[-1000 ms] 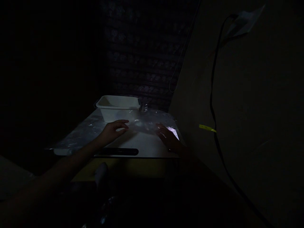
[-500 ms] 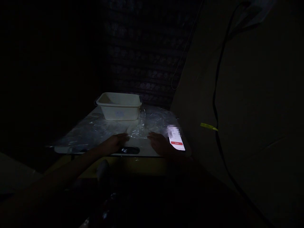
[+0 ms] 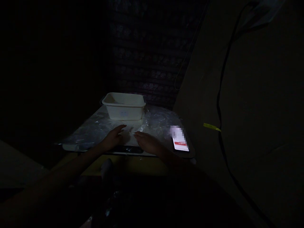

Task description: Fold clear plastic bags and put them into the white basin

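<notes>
In the dim light, my left hand (image 3: 114,138) is over the front part of a pale tabletop, its fingers stretched forward. My right hand (image 3: 147,142) lies low beside it, fingers reaching left and flat. Nothing shows in either hand. Thin clear plastic (image 3: 158,122) is spread over the table, wrinkled and shiny, close to the fingertips. Whether the fingers touch it is too dark to tell. Beyond the hands stands a cream rectangular tub (image 3: 124,112). A long dark shape (image 3: 130,149) lies at the table's front edge, partly behind my wrists.
A phone with a lit screen (image 3: 180,142) rests at the table's right edge. On the right, a black cable (image 3: 218,104) with a yellow tag (image 3: 211,127) hangs along the wall. Behind the tub is a dark slatted surface (image 3: 147,57). The left side is almost black.
My right hand has moved left, nearer my left hand, and its fingers lie flatter. The left fingers have lifted and extended forward. The view has shifted slightly, so the tub and phone appear farther right.
</notes>
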{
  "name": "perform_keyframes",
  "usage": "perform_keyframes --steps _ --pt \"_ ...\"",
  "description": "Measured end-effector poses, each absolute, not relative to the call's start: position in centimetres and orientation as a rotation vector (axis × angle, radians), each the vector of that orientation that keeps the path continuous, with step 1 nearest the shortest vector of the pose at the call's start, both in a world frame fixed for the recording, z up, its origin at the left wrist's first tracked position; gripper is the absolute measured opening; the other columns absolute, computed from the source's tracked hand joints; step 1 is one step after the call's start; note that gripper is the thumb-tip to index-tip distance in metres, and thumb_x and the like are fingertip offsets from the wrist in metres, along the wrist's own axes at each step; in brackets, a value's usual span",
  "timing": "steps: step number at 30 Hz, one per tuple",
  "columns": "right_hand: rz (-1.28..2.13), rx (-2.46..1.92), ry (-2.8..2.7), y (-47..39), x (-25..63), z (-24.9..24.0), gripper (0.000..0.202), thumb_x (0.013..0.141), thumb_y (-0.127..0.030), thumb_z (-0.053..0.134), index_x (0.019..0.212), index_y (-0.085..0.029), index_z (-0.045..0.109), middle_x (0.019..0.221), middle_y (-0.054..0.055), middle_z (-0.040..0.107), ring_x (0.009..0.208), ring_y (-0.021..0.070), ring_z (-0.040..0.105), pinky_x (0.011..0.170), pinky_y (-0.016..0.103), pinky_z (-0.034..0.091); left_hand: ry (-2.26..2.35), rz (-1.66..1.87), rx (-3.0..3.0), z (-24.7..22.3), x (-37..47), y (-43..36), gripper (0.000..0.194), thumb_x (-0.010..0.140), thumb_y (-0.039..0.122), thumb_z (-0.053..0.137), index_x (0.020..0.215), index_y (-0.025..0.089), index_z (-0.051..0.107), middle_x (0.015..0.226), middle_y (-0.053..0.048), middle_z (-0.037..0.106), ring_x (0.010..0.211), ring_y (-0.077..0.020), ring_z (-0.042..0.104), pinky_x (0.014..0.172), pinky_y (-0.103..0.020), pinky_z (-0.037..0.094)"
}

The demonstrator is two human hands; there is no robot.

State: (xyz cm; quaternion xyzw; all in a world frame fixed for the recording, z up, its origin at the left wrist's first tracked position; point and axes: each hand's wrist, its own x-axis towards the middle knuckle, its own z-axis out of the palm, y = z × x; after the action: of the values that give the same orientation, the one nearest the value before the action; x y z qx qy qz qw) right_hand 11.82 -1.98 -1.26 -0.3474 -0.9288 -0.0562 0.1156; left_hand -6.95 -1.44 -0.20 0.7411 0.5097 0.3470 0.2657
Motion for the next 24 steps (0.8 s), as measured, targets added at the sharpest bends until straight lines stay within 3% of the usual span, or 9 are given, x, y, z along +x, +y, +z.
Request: perform_keyframes --steps 2,4,7,11,18,24 --pt "-0.173 -1.022 -2.729 -1.5 11.0 -1.8 0.033 0.077 -0.020 0.029 0.103 -0.008 0.046 0.110 0.013 0.046 0.104 0.0163 0.039 0.086 0.027 0.031 1.548 0.933 2.054 0.7 -7.0 -1.9 0.039 0.058 0.026 0.038 0.092 0.012 0.052 0.099 -0.012 0.054 0.081 -0.0200 0.055 0.064 -0.029 0.044" --pt "-0.193 -1.093 -2.721 -1.1 10.7 -2.1 0.033 0.077 -0.025 0.031 0.101 -0.009 0.048 0.109 0.013 0.047 0.103 0.0194 0.040 0.083 0.031 0.033 1.708 0.766 2.102 1.4 -6.9 -2.8 0.022 0.059 0.030 0.040 0.063 0.016 0.057 0.068 -0.008 0.061 0.063 -0.0202 0.057 0.057 -0.028 0.043" --pt "-0.186 -1.187 -2.709 -0.5 10.8 -2.2 0.028 0.076 -0.023 0.032 0.096 -0.014 0.050 0.105 0.011 0.049 0.096 0.0201 0.045 0.078 0.035 0.036 1.672 0.382 1.941 1.4 -6.6 -4.6 0.037 0.065 0.043 0.036 0.038 0.018 0.045 0.039 -0.005 0.052 0.043 -0.0180 0.054 0.043 -0.026 0.040" --pt "-0.090 -1.200 -2.674 0.7 10.6 -2.0 0.028 0.072 -0.010 0.034 0.094 -0.013 0.051 0.097 0.009 0.053 0.092 0.0160 0.047 0.080 0.030 0.035 1.585 0.190 1.444 -0.1 -5.5 -6.8 0.045 0.065 0.056 0.031 0.050 0.016 0.045 0.041 -0.004 0.053 0.034 -0.0163 0.051 0.035 -0.026 0.038" --pt "0.356 -1.220 -2.323 2.9 8.7 -3.1 0.030 0.069 -0.009 0.040 0.096 -0.012 0.052 0.095 0.007 0.055 0.087 0.0128 0.049 0.078 0.024 0.038 1.358 0.299 1.124 -1.3 -4.1 -8.3 0.046 0.063 0.058 0.036 0.068 0.013 0.047 0.056 -0.004 0.057 0.051 -0.0168 0.058 0.041 -0.023 0.041" --pt "0.815 -1.364 -2.071 4.4 7.0 -2.8 0.039 0.063 -0.005 0.045 0.101 -0.012 0.049 0.087 0.005 0.058 0.064 0.0104 0.054 0.056 0.022 0.045 1.432 0.314 1.264 -1.7 -4.2 -7.9 0.039 0.063 0.050 0.040 0.065 0.012 0.049 0.052 -0.002 0.057 0.048 -0.0147 0.056 0.043 -0.025 0.043"
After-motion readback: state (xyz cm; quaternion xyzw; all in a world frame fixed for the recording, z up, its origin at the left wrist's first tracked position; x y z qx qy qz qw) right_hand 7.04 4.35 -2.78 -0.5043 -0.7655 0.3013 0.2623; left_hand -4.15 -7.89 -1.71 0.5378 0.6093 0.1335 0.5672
